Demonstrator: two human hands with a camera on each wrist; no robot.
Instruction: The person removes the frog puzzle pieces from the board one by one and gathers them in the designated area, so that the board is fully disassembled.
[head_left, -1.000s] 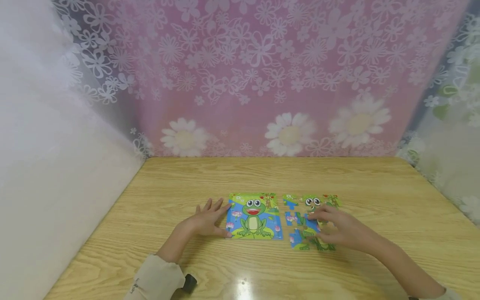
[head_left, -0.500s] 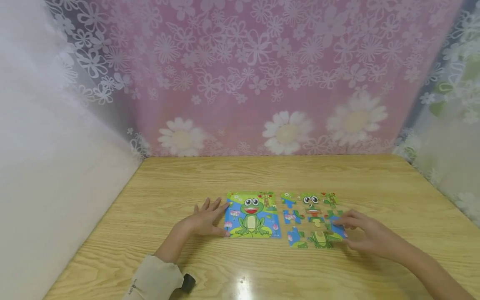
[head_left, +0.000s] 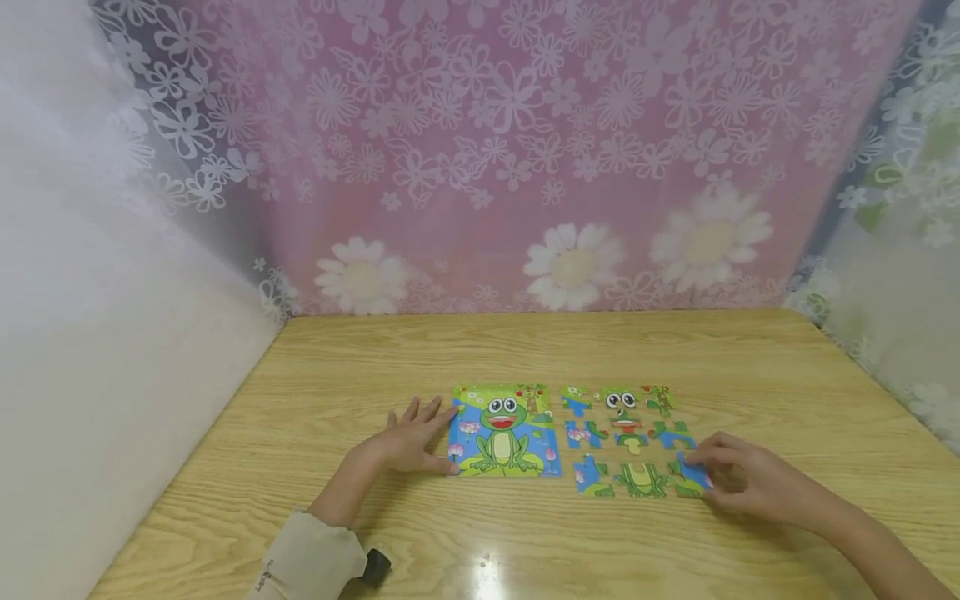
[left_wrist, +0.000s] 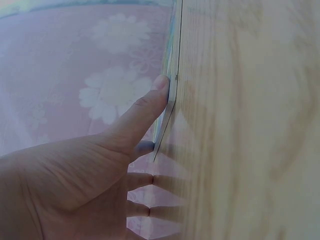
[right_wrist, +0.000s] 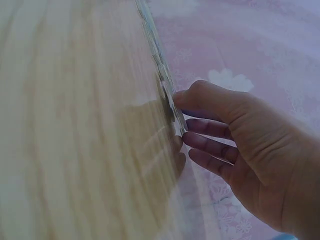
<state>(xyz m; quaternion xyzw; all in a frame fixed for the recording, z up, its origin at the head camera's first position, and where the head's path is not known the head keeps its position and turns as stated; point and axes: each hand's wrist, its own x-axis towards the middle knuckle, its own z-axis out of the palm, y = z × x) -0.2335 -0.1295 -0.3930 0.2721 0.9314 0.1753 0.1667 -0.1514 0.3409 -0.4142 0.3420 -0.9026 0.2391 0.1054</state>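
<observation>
A square frog picture lies on the wooden table. My left hand has its fingers spread at the picture's left side, thumb and forefinger touching it; in the left wrist view the thumb rests against its thin edge. To the right, several loose puzzle pieces of the same frog lie in three spaced rows. The bottom-right puzzle piece, blue and green, is pinched between the thumb and forefinger of my right hand. Seen from the right wrist, my right hand is at the pieces' thin edge, low on the table.
The frog's leg piece lies just left of the held piece, and a blue-green piece lies above it. The wood-grain table ends at a pink flowered cloth. A dark object is beside the left sleeve.
My right hand has moved the blue-green corner piece from the middle of the loose pieces rightward, then down to the bottom-right spot. The left hand has stayed at the picture.
</observation>
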